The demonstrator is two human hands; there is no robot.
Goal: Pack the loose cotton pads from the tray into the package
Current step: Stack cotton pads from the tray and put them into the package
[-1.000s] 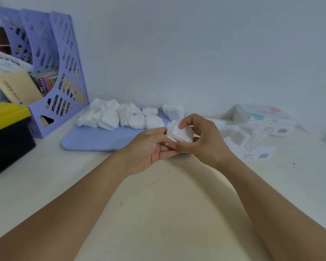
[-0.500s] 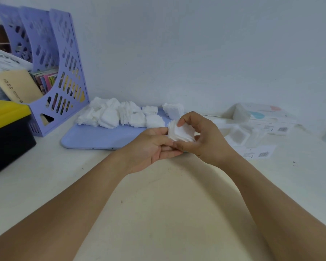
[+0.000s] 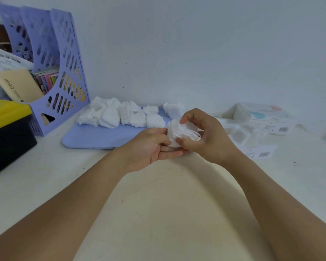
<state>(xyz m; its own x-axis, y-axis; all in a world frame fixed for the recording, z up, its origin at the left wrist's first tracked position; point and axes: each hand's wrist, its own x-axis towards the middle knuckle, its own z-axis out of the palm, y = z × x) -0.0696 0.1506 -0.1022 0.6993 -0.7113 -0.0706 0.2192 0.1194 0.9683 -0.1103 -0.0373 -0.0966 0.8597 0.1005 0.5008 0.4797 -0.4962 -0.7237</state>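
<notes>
A small stack of white square cotton pads (image 3: 181, 132) sits between both hands, just in front of the lilac tray (image 3: 102, 138). My right hand (image 3: 205, 136) grips the stack, forefinger on top and thumb underneath. My left hand (image 3: 152, 146) lies palm up with its fingers fairly straight, touching the stack's left edge and underside. More loose pads (image 3: 120, 114) lie in heaps along the tray's far side. The clear plastic package (image 3: 250, 129) lies on the table to the right, printed with barcodes, some pads visible inside.
A lilac perforated file rack (image 3: 51, 72) with papers and booklets stands at the back left against the wall. A black box with a yellow lid (image 3: 6, 132) sits at the left edge. The off-white table (image 3: 158, 204) stretches toward me.
The stack has shifted slightly in the hands and its pads now fan out more. Both hands stay at the same place by the tray's right end.
</notes>
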